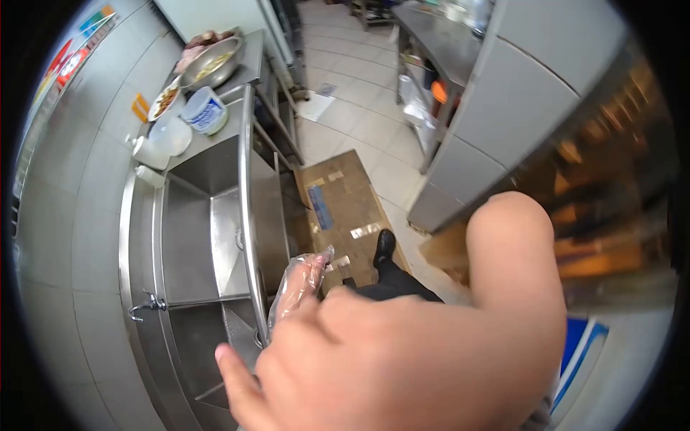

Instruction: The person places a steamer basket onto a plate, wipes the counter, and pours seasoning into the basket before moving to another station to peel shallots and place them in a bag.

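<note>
My right hand [402, 352] is bare, blurred and very close to the camera, filling the lower middle. Its fingers are bent toward the left, and one digit points away at the lower left. What they grip, if anything, is hidden. Behind it, partly covered, is my left hand [300, 280] in a clear plastic glove [284, 298]. The visible gloved fingers stretch forward beside the front rim of the steel sink [251, 237], and nothing shows in them. Whether the two hands touch cannot be made out.
Past the sink stand a white tub with blue print [205, 111], a steel bowl of food [212, 63] and a white bottle [149, 153]. A tap [147, 307] is at the left. Flattened cardboard [352, 187] lies underfoot. A tiled pillar [496, 122] and steel table [442, 43] stand right.
</note>
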A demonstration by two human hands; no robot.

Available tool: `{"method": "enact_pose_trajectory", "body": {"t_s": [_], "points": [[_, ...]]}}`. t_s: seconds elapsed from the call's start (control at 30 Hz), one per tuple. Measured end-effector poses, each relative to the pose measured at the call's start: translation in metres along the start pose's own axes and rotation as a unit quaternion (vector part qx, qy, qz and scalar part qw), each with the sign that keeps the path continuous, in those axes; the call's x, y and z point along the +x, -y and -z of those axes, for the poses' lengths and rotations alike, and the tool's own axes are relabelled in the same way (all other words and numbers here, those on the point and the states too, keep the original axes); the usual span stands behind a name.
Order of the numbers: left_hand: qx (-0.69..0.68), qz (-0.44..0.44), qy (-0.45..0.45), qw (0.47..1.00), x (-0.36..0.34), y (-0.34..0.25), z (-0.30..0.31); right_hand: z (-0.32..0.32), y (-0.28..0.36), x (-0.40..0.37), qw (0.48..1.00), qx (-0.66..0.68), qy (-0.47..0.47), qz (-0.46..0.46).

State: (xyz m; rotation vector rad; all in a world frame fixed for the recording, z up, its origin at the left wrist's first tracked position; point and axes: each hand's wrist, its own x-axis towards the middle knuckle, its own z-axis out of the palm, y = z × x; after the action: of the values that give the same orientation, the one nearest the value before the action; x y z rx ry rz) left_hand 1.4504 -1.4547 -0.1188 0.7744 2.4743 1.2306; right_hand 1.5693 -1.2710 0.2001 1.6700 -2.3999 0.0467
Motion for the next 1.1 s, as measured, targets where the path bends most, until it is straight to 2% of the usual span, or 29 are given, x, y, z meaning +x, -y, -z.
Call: {"method": "enact_pose_trajectory", "body": {"t_s": [0.23, 0.33, 0.43, 0.57, 0.67, 0.87, 0.9, 0.97, 1.1], "points": [[-0.017, 0.081, -0.126, 0.989, 0.083, 0.030, 0.054, -0.003, -0.150, 0.017, 0.994, -0.005, 0.009, 0.109], [-0.028, 0.096, -0.145, 0.984, 0.132, 0.043, 0.071, -0.005, -0.208, 0.033, 0.993, 0.012, 0.017, 0.113], [-0.048, 0.101, -0.151, 0.982, 0.193, 0.056, 0.093, -0.007, -0.265, 0.061, 0.984, 0.095, 0.048, 0.145], [-0.074, 0.095, -0.160, 0.980, 0.272, 0.085, 0.126, -0.027, -0.360, 0.089, 0.981, 0.095, 0.042, 0.163], [-0.091, 0.078, -0.160, 0.980, 0.337, 0.112, 0.154, -0.045, -0.427, 0.100, 0.989, 0.067, 0.037, 0.129], [-0.112, 0.003, -0.129, 0.985, 0.492, 0.134, 0.216, -0.044, -0.560, 0.093, 0.998, -0.040, 0.024, -0.044], [-0.091, 0.024, -0.083, 0.992, 0.518, 0.140, 0.225, -0.044, -0.580, 0.091, 0.997, -0.049, 0.021, -0.065], [-0.068, 0.007, -0.034, 0.997, 0.576, 0.140, 0.235, -0.048, -0.618, 0.087, 0.992, -0.052, 0.019, -0.110], [-0.048, -0.029, 0.030, 0.998, 0.691, 0.138, 0.226, -0.059, -0.698, 0.073, 0.991, -0.024, 0.023, -0.126]]}}
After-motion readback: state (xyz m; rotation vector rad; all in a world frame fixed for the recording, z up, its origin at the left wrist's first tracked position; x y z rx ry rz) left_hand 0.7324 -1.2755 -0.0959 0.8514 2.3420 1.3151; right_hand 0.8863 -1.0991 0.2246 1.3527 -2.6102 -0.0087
